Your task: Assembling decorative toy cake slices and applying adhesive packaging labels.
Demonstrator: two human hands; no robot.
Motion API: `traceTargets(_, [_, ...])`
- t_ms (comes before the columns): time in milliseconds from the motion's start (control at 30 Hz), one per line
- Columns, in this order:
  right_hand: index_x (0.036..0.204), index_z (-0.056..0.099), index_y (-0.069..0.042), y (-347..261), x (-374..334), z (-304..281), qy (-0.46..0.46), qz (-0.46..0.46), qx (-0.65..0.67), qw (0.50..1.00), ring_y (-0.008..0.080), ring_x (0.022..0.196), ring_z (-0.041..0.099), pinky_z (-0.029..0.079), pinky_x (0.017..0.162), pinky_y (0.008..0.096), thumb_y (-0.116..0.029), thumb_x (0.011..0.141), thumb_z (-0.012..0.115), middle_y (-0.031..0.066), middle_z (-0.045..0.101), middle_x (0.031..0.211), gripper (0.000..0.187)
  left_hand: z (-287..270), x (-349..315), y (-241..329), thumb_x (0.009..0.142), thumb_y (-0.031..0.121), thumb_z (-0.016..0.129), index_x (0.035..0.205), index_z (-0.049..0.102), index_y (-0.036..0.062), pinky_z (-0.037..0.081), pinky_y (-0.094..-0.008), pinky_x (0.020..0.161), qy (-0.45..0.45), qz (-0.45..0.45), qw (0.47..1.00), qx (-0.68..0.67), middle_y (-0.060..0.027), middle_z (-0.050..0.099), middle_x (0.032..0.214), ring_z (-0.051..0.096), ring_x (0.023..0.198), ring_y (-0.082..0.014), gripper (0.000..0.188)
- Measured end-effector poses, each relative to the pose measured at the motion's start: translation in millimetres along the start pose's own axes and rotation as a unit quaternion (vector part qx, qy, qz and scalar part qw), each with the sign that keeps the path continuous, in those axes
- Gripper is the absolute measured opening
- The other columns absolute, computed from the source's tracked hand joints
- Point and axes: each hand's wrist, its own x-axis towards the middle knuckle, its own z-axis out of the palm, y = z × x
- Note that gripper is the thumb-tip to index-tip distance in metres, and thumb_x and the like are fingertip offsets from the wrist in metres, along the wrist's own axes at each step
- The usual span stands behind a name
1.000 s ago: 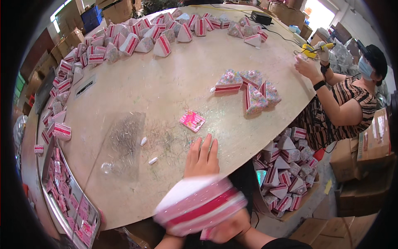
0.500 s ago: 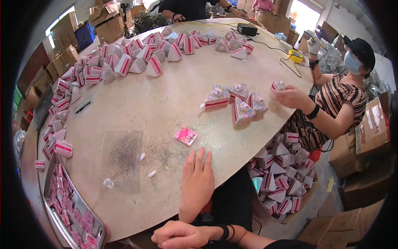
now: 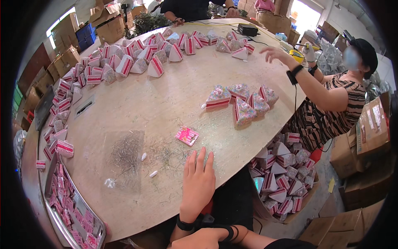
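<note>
My left hand (image 3: 198,182) lies palm down on the table near its front edge, fingers stretched out and holding nothing. Just beyond its fingertips is a small pink-and-white printed card or packet (image 3: 187,135). My right hand (image 3: 199,239) crosses over my left forearm at the lower edge. Its fingers are cut off or hidden there. Ahead to the right, several imitation cake slices (image 3: 244,111) with sprinkled tops and red-pink layers stand grouped together. Left of my left hand, two small white pieces (image 3: 153,174) lie near a clear plastic sheet (image 3: 108,166) strewn with thin silvery bits.
Many wrapped cake slices (image 3: 155,67) line the table's far and left edges. A metal tray (image 3: 98,220) of pink packets stands at left. More slices fill a box (image 3: 286,178) at right. A co-worker (image 3: 331,95) sits at right holding a yellow-handled tool; another person (image 3: 192,10) stands opposite.
The co-worker has set a cake slice down beside the group and drawn that hand up and away. My right hand has shifted rightward and lower across my left forearm. My left hand stays put.
</note>
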Motion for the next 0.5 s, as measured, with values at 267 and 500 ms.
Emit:
traceTargets(267, [0.076, 0.052, 0.001, 13.7, -19.9, -1.5, 0.255, 0.063, -0.046, 0.964, 0.0173, 0.054, 0.046, 0.035, 0.052, 0.0310, -0.014, 0.101, 0.051, 0.0070, 0.045, 0.063, 0.028, 2.6, 0.3, -1.7, 0.088, 0.010, 0.058, 0.136, 0.049, 0.0016, 0.031, -0.0500, 0.113, 0.007, 0.003, 1.000, 0.009, -0.0163, 0.041, 0.145, 0.036, 0.134, -0.0380, 0.050])
traceTargets(500, [0.091, 0.058, 0.001, 58.7, -16.5, 23.9, 0.397, 0.071, -0.332, 0.853, 0.0195, 0.059, 0.055, 0.042, 0.053, 0.0313, -0.015, 0.101, 0.051, 0.0085, 0.053, 0.067, 0.020, 7.7, 1.8, -0.1, 0.089, 0.008, 0.056, 0.137, 0.048, 0.0028, 0.031, -0.0504, 0.112, 0.016, 0.016, 1.000, -0.006, -0.0168, 0.040, 0.145, 0.036, 0.134, -0.0396, 0.049])
